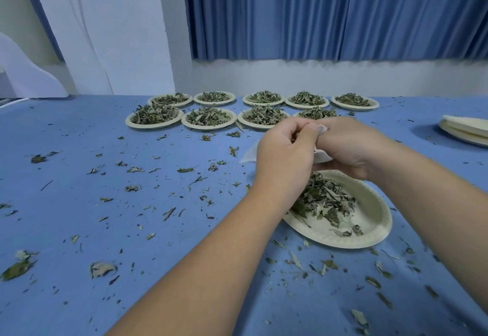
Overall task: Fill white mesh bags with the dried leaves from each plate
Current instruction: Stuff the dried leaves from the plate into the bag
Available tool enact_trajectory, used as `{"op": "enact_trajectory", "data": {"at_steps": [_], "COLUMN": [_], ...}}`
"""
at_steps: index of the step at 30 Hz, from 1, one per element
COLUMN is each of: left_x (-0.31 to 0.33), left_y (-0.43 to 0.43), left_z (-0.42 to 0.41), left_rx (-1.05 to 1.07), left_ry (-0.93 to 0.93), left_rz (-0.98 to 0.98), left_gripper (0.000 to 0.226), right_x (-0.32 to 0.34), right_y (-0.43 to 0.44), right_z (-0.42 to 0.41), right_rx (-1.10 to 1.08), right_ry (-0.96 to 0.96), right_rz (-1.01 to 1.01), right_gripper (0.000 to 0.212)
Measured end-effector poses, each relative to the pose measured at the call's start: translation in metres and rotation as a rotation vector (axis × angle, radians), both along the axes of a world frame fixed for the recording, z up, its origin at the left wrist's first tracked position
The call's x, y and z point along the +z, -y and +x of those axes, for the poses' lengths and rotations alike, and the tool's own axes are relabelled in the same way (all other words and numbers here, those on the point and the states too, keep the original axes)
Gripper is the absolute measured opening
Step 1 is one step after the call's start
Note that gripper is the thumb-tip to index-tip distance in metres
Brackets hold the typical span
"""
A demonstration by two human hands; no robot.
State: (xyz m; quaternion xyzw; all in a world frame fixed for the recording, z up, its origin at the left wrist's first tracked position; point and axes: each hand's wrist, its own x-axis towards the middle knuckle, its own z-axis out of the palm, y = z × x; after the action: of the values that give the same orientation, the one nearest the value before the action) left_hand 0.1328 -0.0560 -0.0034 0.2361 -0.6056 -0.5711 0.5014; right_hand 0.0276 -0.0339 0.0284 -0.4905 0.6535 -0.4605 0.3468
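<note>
Blue curtain (317, 10) behind blue tablecloth (79, 230)

Hands: two, bare, raised together.
Left hand (284, 156) and right hand (351, 148) touching, fingers curled, pinching mesh bag (322, 156).

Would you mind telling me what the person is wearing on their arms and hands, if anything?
Nothing shows on them. The left forearm and right forearm are bare up to the frame's edge, with no sleeve in view. The left hand and right hand have no gloves, and no ring, watch or bracelet is visible on the parts that show.
</note>
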Motion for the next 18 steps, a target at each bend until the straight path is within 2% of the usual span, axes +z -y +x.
{"op": "enact_trajectory", "data": {"at_steps": [4, 6, 8, 11, 13, 15, 18], "left_x": [-0.002, -0.002, -0.001, -0.002, -0.002, -0.002, -0.004], "left_y": [0.004, 0.007, 0.012, 0.020, 0.021, 0.019, 0.012], "left_z": [0.000, 0.003, 0.006, 0.010, 0.010, 0.008, 0.005], "left_rx": [0.063, 0.090, 0.156, 0.245, 0.252, 0.250, 0.171], "left_ry": [0.033, 0.036, 0.052, 0.086, 0.074, 0.092, 0.090], "left_rz": [-0.062, -0.072, -0.088, -0.127, -0.114, -0.110, -0.082], "left_gripper": [0.015, 0.014, 0.015, 0.017, 0.017, 0.018, 0.018], "right_x": [-0.002, -0.004, -0.005, -0.002, 0.001, -0.001, -0.007], "right_y": [0.011, 0.013, 0.011, 0.003, -0.003, -0.001, 0.005], "right_z": [0.007, 0.007, 0.004, -0.008, -0.013, -0.015, -0.012], "right_rx": [-0.121, -0.098, -0.017, 0.216, 0.310, 0.293, 0.124], "right_ry": [-0.180, -0.175, -0.082, 0.194, 0.272, 0.237, 0.061], "right_rz": [-0.050, -0.040, -0.018, 0.074, 0.096, 0.044, -0.057], "right_gripper": [0.038, 0.027, 0.012, 0.015, 0.024, 0.031, 0.022]}}
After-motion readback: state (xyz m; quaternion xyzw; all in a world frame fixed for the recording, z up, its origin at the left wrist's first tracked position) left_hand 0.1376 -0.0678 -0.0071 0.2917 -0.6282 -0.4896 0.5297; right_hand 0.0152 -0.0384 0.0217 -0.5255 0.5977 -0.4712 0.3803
